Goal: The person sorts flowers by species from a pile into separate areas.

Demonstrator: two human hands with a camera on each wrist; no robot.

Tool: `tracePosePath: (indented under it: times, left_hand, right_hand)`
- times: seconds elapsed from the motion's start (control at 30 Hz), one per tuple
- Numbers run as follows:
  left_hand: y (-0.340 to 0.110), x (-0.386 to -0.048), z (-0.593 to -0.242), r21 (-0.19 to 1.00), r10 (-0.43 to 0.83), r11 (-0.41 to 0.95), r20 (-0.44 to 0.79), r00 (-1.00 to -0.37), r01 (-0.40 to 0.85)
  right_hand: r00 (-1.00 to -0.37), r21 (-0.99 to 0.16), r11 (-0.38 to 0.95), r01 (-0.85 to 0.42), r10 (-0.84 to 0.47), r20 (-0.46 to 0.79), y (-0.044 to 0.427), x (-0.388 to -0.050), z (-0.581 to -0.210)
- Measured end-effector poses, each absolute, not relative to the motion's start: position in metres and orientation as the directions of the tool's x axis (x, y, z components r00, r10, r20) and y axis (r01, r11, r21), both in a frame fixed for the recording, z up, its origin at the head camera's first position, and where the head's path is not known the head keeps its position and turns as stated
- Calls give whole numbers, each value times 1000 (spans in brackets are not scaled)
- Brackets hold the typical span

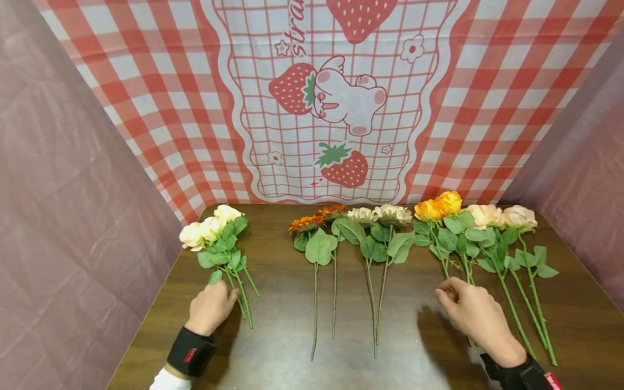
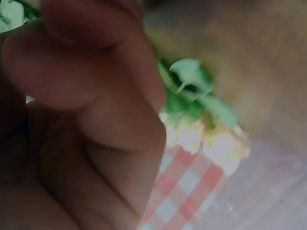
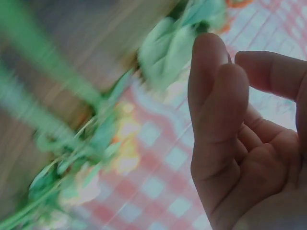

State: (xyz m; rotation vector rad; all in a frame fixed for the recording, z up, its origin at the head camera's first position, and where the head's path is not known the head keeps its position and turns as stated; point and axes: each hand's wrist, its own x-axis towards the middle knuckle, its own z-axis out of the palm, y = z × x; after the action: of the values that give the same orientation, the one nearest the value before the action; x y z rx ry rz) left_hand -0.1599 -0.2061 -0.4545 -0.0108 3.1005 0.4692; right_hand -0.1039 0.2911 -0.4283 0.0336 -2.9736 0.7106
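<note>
My left hand (image 1: 212,307) is loosely curled at the lower stems of several white roses (image 1: 210,230), at the table's left. Its fingertips lie beside the stems, and I see no stem between the fingers; whether they touch is hidden. Those blooms show blurred past the fingers (image 2: 110,96) in the left wrist view. Over the stems of the orange roses (image 1: 439,207) at the right hovers my right hand (image 1: 475,311). Its fingers are loosely bent and nothing lies between thumb and fingers (image 3: 218,105) in the right wrist view.
Mid-table lie orange-brown flowers (image 1: 306,223) and cream flowers (image 1: 392,215) on long thin stems. Pale peach roses (image 1: 519,218) lie at the far right. A checked strawberry cloth (image 1: 336,184) hangs behind the wooden table (image 1: 278,325), with pinkish curtains (image 1: 73,216) at the sides.
</note>
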Motion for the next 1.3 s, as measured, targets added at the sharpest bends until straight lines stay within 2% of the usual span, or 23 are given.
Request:
tracePosePath:
  times: [0.2, 0.43, 0.77, 0.93, 1.1, 1.3]
  left_hand:
    - [-213, -173, -463, 329, -19, 944, -38, -999, -30]
    - [-212, -186, -468, 464, 27, 886, -22, -999, 14]
    - [-216, -188, -467, 563, -55, 816, -154, -987, -133]
    - [-217, -185, -464, 572, -26, 807, -209, -978, -143]
    - [-216, -178, -462, 592, -11, 796, -194, -981, -126]
    - [-221, -169, -458, 638, -66, 752, -181, -981, -168]
  right_hand:
    - [-985, -464, 876, -130, -59, 165, 252, -100, -427]
    - [-972, -489, 847, -209, -124, 200, 228, -95, -430]
    - [-970, -537, 812, -230, -148, 192, 222, -94, -428]
    - [-971, -546, 804, -235, -169, 169, 222, -93, -428]
    - [-969, -557, 794, -243, -181, 165, 222, -94, -428]
    - [-968, -565, 786, -252, -208, 142, 222, -94, -428]
